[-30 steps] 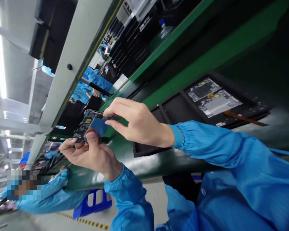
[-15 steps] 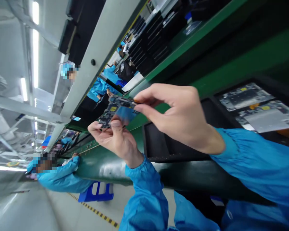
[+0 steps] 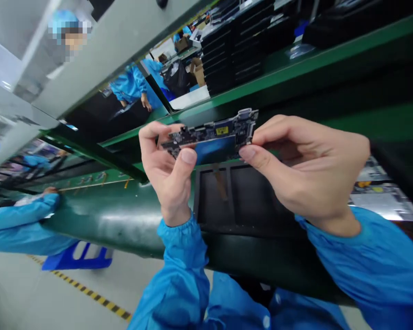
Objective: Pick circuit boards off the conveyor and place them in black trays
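Note:
A dark circuit board [image 3: 209, 133] with a yellow label and a shiny bluish panel is held up in the air between my two hands. My left hand [image 3: 168, 169] grips its left end, thumb on the near face and fingers behind. At the right end, my right hand [image 3: 306, 169] pinches the board's edge between thumb and forefinger. Beneath the board, a black tray [image 3: 232, 224] with compartments lies on the green bench. More circuit boards [image 3: 382, 201] sit to the right, partly hidden behind my right hand.
The green bench surface [image 3: 124, 215] runs off to the left, where a co-worker's sleeve [image 3: 20, 224] rests. Stacked black trays [image 3: 232, 50] stand beyond the bench rail. Another person's blue sleeve [image 3: 129, 85] shows across the bench. A blue stool [image 3: 79, 256] stands on the floor.
The board has turned from a tilt to nearly level, shown more edge-on. My right hand has moved right and now holds its right end. The view has swung to the right.

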The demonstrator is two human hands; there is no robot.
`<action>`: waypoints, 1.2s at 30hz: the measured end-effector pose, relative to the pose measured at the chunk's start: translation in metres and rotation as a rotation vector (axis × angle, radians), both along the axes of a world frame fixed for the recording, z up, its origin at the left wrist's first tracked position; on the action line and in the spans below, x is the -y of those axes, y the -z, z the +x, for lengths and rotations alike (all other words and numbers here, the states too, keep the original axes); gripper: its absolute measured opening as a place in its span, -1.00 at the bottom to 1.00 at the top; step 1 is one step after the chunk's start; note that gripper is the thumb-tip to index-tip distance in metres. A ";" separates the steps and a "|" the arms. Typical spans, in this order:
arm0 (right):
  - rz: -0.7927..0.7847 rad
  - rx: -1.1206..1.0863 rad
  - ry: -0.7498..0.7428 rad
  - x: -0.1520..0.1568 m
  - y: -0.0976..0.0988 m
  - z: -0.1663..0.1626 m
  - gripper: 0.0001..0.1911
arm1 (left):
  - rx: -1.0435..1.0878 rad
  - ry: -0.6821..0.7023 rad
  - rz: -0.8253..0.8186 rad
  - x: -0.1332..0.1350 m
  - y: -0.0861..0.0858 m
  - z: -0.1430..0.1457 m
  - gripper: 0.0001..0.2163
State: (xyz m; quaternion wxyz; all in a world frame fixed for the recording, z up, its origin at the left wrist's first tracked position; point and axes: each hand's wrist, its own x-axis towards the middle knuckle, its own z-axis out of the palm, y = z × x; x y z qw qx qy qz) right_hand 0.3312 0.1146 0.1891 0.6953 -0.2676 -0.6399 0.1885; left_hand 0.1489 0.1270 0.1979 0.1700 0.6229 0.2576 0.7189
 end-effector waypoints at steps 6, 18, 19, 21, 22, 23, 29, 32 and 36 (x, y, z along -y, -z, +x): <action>-0.069 -0.021 -0.093 -0.009 0.001 0.006 -0.72 | -0.056 0.150 -0.297 0.002 0.009 -0.005 -0.63; -0.240 0.013 -0.131 -0.013 0.000 0.004 -0.63 | -0.046 0.158 -0.333 -0.001 0.008 -0.002 -0.65; -0.242 0.024 -0.127 -0.013 0.000 0.005 -0.65 | -0.055 0.157 -0.335 -0.001 0.009 -0.003 -0.65; -0.240 0.043 -0.120 -0.013 0.001 0.006 -0.69 | -0.077 0.153 -0.344 -0.002 0.011 -0.004 -0.64; -0.236 0.050 -0.114 -0.013 0.001 0.007 -0.70 | -0.091 0.149 -0.349 -0.002 0.011 -0.005 -0.64; -0.230 0.054 -0.108 -0.013 0.001 0.008 -0.71 | -0.105 0.146 -0.351 -0.002 0.012 -0.005 -0.63; -0.199 0.054 -0.103 -0.011 0.000 0.012 -0.68 | -0.123 0.187 -0.358 -0.002 0.013 -0.004 -0.64; -0.211 0.086 -0.130 -0.018 0.004 0.013 -0.67 | -0.101 0.208 -0.363 -0.003 0.013 -0.002 -0.63; -0.172 0.164 -0.036 -0.023 0.004 0.011 -0.71 | -0.041 0.195 -0.409 -0.011 0.014 -0.001 -0.61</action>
